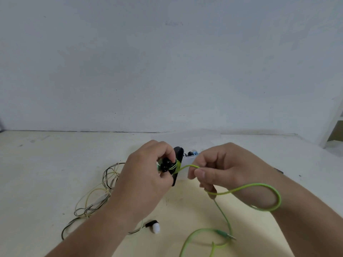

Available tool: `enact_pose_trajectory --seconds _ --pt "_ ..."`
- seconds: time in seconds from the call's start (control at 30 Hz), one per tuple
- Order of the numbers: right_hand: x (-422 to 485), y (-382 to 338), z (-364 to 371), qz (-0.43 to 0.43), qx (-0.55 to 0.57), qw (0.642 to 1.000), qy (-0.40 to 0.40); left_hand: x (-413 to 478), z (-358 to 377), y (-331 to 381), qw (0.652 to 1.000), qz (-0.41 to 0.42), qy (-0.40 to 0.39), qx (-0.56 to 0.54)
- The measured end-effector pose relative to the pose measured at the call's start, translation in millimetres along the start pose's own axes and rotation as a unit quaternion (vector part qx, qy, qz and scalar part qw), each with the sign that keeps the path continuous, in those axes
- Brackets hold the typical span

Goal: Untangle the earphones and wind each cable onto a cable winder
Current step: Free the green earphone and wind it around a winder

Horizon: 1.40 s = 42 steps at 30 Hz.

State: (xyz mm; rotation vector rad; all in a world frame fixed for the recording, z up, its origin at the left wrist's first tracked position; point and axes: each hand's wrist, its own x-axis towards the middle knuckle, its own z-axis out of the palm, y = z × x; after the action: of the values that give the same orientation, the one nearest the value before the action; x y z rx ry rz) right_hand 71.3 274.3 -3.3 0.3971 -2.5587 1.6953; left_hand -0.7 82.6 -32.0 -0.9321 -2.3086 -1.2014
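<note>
1. Nearest, right of centre, the plug (pixel 225 234) of a green cable (pixel 257 184) is seen lying on a pale table (pixel 46 164), with slack cable curled around it.
2. Just left of the plug, a loose black-and-white earbud (pixel 154 226) is seen lying on the table.
3. Further left, a tangle of black and pale yellow cables (pixel 98 191) is spread on the table, partly hidden by the left forearm.
4. In the middle, the left hand (pixel 146 175) is closed around a black cable winder (pixel 178 160), held above the table; several turns of green cable are wound on it, and small black earbuds are pressed under the thumb.
5. To its right, the green cable is pinched between thumb and forefinger of the right hand (pixel 222 169), a short stretch running across to the winder. Below the hand, a wide loop is draped around the right wrist.
6. Just beyond the hands, a white box (pixel 188 160) holding small dark and blue items is mostly hidden.
7. Farthest, a plain pale wall (pixel 167 71) is seen.
</note>
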Motion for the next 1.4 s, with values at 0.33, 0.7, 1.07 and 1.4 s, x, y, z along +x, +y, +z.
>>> enact_pose_trajectory --seconds 0.33,0.7,1.07,1.4 --pt "-3 -1 -10 0.027 -0.04 0.995 0.092 2 -5 0 0.999 0.028 -0.011 0.021" --pt "9 11 -1 -0.013 -0.157 0.963 0.219 1 -1 8 0.958 -0.083 -0.127 -0.245" --pt "14 18 24 0.088 -0.149 0.985 0.011 6 -1 7 0.935 -0.131 -0.011 -0.33" --pt "4 5 25 0.103 -0.106 0.984 -0.097 5 -1 7 0.951 -0.156 0.039 -0.263"
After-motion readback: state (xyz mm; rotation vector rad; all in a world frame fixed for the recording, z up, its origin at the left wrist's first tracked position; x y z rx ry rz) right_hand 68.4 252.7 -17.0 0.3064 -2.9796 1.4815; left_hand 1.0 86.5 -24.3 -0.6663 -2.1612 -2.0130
